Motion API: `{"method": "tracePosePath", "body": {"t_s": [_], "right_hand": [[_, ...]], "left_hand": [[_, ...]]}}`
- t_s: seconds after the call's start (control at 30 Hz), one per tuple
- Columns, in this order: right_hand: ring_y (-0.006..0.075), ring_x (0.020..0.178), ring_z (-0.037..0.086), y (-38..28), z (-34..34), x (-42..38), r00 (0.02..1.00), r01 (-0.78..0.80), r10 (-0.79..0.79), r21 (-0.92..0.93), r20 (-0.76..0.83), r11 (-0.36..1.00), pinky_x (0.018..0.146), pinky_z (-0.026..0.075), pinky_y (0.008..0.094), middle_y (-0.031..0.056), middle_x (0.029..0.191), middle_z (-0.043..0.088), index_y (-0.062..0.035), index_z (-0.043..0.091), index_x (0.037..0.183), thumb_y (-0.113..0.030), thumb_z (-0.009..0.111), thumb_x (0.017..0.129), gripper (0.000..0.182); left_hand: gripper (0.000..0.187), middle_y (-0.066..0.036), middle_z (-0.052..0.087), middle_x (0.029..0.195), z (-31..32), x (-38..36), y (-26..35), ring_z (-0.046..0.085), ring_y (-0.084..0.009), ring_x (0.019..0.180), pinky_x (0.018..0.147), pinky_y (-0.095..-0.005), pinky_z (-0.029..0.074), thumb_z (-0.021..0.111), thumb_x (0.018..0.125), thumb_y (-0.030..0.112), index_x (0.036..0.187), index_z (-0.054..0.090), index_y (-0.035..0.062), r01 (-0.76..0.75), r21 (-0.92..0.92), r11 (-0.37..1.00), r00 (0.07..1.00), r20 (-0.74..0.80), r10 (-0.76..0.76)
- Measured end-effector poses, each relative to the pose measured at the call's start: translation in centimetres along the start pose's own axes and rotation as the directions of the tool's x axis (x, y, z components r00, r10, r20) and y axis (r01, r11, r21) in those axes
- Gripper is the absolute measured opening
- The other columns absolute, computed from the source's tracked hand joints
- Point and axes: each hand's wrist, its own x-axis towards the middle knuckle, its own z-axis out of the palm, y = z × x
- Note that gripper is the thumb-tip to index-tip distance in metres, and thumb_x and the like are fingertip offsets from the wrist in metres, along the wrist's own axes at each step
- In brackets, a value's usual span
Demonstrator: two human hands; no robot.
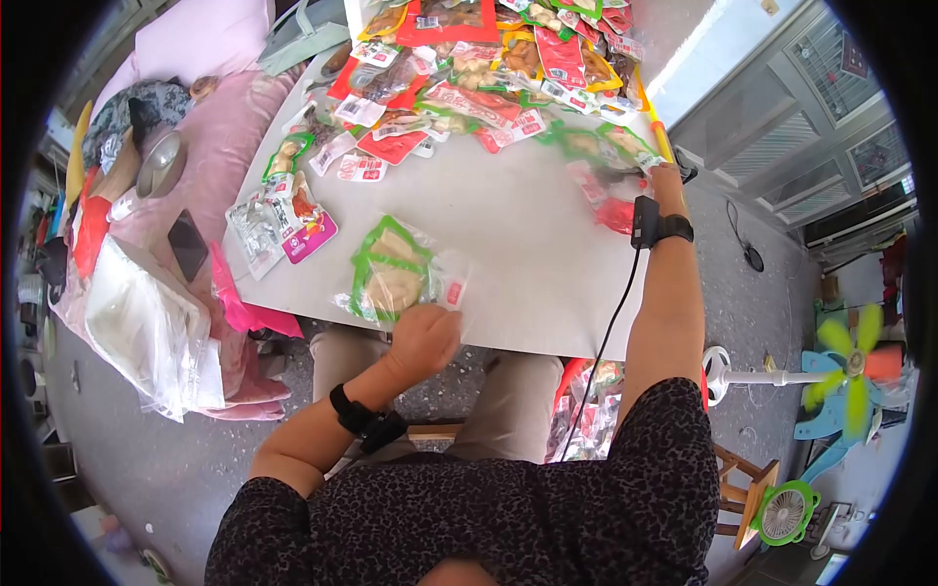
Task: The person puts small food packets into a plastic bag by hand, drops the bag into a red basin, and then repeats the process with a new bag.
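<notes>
My left hand [426, 337] is closed on the edge of a clear plastic bag [451, 269] at the table's near side. Inside the bag show green-edged packets [394, 285] with pale food in them. At the right edge of the table, my right hand [668, 192] has its fingers curled at a green-edged snack packet [625, 146], blurred by motion. A red-and-white packet [614, 210] lies just left of that hand, also smeared. Both wrists carry black bands, and a cable hangs from the right one.
A heap of mixed snack packets [479, 73] covers the far part of the white table [518, 234]. Silver and purple packets [283, 230] lie at its left. Beside it, a pink-covered surface holds a phone [188, 244] and a metal bowl [161, 164]. A fan [852, 363] stands at right.
</notes>
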Motion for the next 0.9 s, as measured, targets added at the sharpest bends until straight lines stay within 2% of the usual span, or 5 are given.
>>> {"method": "tracePosePath", "body": {"t_s": [0.17,0.37,0.53,0.67,0.9], "right_hand": [[0.0141,0.049,0.048,-0.7,0.7,-1.4,0.999,0.026,-0.005,0.407,-0.054,0.913,0.041,0.037,0.0269,0.0044,0.059,0.05,-0.0012,0.055,0.08,-0.01,0.05,0.066,0.017],[0.0186,0.061,0.054,-2.9,-1.2,-3.4,0.954,0.279,-0.246,0.209,-0.171,0.937,0.056,0.041,0.0291,0.0119,0.066,0.057,0.0032,0.057,0.077,-0.009,0.047,0.066,0.019],[0.0162,0.067,0.054,-5.6,-4.5,-10.3,0.976,0.041,-0.146,0.525,0.161,0.85,0.059,0.043,0.0255,0.0103,0.078,0.057,0.0005,0.052,0.097,-0.004,0.048,0.069,0.029],[0.0232,0.068,0.055,-6.5,-6.1,-16.3,0.821,0.566,-0.571,-0.113,-0.017,0.817,0.062,0.044,0.0311,0.0122,0.075,0.057,-0.0008,0.054,0.092,-0.005,0.048,0.068,0.025],[0.0283,0.079,0.053,-9.4,-9.7,-24.5,0.613,0.564,-0.79,-0.692,-0.015,0.451,0.071,0.04,0.0418,0.0111,0.088,0.054,-0.005,0.054,0.075,-0.014,0.054,0.07,0.011]], "left_hand": [[0.016,-0.009,0.05,0.068,0.1,0.0,0.0,0.049,-0.0264,0.061,0.055,-0.0352,0.039,0.055,0.063,0.002,0.08,0.053,0.002,-0.005,0.011,1.0,1.0,-0.005,0.005],[0.018,-0.009,0.047,0.065,0.1,0.1,0.1,0.048,-0.0273,0.06,0.052,-0.0363,0.038,0.056,0.06,0.003,0.078,0.051,0.0033,-0.02,0.019,1.0,0.999,-0.036,0.021],[0.016,-0.012,0.05,0.068,-0.1,-0.1,0.3,0.05,-0.0294,0.063,0.054,-0.0377,0.039,0.054,0.066,0.002,0.081,0.051,0.002,0.027,0.01,1.0,1.0,0.012,-0.028],[0.011,-0.013,0.05,0.066,0.0,-0.3,0.2,0.05,-0.0313,0.062,0.054,-0.04,0.039,0.051,0.068,0.003,0.079,0.05,0.0022,0.085,-0.008,0.996,0.994,0.071,-0.085],[0.009,-0.015,0.051,0.067,-0.6,-0.3,2.2,0.05,-0.0328,0.064,0.055,-0.0422,0.039,0.045,0.073,0.012,0.073,0.047,0.0039,0.209,0.103,0.973,0.967,0.125,-0.221]]}}
